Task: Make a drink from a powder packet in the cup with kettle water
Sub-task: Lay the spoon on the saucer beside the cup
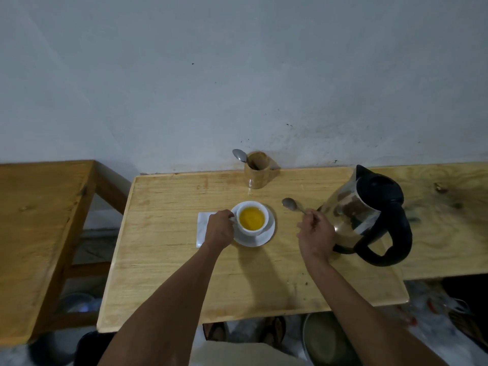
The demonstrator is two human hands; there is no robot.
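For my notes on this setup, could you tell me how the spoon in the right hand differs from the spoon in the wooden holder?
The held spoon lies nearly level in the right hand, beside the kettle; the holder spoon stands steeply in the holder by the wall. The held spoon shows bowl and part of its handle; the holder spoon shows mostly its bowl, the handle sunk inside. Both look like plain metal spoons, bowls pointing up-left.
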